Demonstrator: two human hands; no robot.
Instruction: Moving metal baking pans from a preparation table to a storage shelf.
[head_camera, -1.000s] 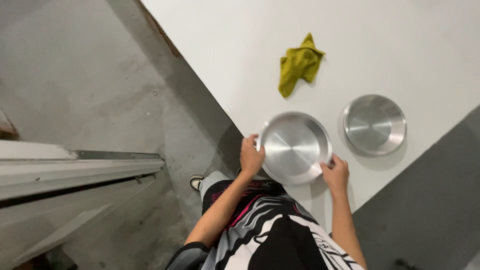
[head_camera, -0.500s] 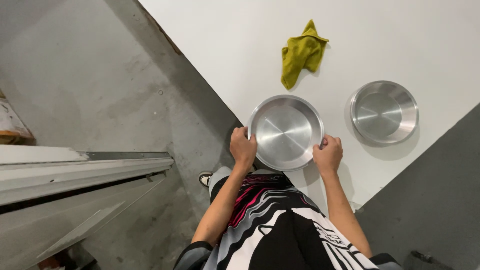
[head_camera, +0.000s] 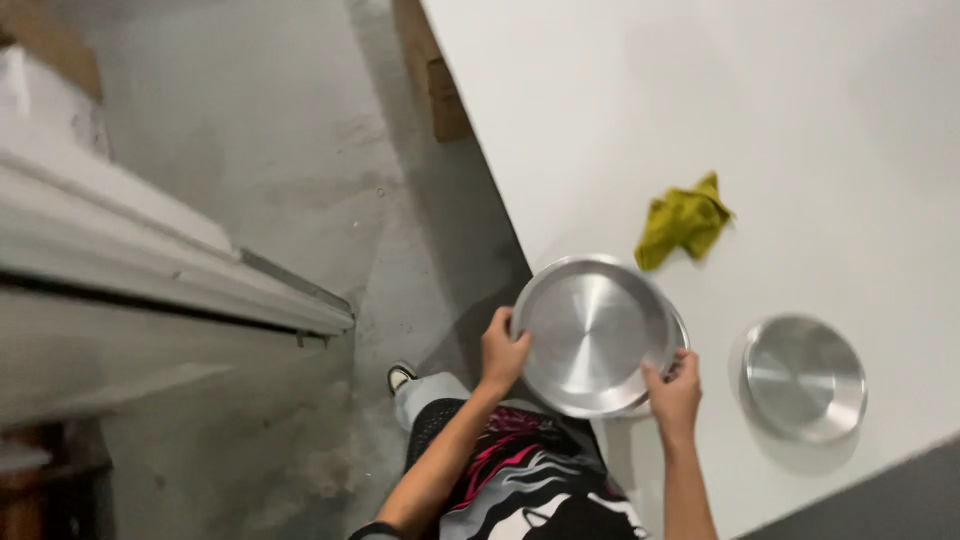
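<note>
While both hands grip it by the rim, the round metal pan (head_camera: 592, 333) is held tilted at the near edge of the white table (head_camera: 850, 120). Left hand (head_camera: 503, 352) clasps its left rim; right hand (head_camera: 675, 392) clasps the lower right rim. Pan not yet set flat. A second metal pan (head_camera: 805, 375) lies right of it; a yellow cloth (head_camera: 683, 220) lies beyond, untouched.

A bare work area, likely a kitchen back room: rough concrete floor (head_camera: 300, 170), plain white table (head_camera: 800, 100), 2 steel pans (head_camera: 590, 335), cleaning rag (head_camera: 682, 220).
</note>
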